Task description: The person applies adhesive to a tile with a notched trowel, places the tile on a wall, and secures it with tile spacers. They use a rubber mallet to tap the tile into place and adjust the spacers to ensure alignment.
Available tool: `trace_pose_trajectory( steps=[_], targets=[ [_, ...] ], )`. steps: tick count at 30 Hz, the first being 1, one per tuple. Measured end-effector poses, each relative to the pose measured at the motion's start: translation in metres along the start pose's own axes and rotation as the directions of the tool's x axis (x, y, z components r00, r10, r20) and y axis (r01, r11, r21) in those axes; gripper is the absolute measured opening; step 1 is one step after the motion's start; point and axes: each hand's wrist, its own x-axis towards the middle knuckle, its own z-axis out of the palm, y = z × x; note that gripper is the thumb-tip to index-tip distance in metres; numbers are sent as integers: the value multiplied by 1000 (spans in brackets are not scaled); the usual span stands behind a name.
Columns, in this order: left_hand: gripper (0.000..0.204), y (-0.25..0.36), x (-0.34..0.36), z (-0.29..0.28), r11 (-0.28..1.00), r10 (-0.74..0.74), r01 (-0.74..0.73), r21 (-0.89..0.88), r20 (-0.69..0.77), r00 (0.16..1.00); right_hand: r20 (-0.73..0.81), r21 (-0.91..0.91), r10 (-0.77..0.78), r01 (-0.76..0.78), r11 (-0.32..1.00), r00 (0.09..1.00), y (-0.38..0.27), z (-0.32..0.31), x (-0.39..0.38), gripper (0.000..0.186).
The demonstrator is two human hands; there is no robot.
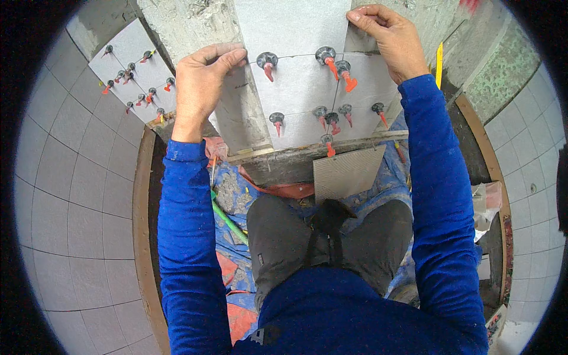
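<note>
A pale grey tile (293, 28) stands at the top of a tiled strip on a rough concrete wall. Its lower left corner is pinched between the thumb and fingers of my left hand (204, 83). Higher up, my right hand (390, 41) grips its right edge with closed fingertips. Along the joint below it sit tile-levelling clips with black round bases and red handles, such as this levelling clip (267, 64). More of them mark the lower joint of the set tiles (296, 127). The tile's upper edge lies outside the picture.
Another tiled panel (127, 68) with several red clips is at the left. A tile with ridged adhesive (348, 173) leans below the wall. Blue sheeting (228, 183) and a green hose (229, 219) lie on the ground. A yellow measuring strip (439, 65) stands at the right.
</note>
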Motion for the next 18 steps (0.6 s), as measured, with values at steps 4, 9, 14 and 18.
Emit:
trace_pose_trajectory(
  steps=[4,9,14,18],
  targets=[
    [24,2,-1,0,999,32,-32,-8,-2,1000,-55,9,2,-2,1000,998,-10,6,-5,18],
    [25,4,-2,2,1000,20,-20,21,-23,1000,-57,23,-18,19,1000,998,-10,7,-7,20],
    [24,3,-3,0,999,-5,6,41,-24,1000,-59,21,-26,27,999,998,-7,6,-6,21],
    [24,10,-3,1,998,15,-13,58,-25,1000,-72,19,-29,30,999,997,-11,8,-6,21]
  ],
)
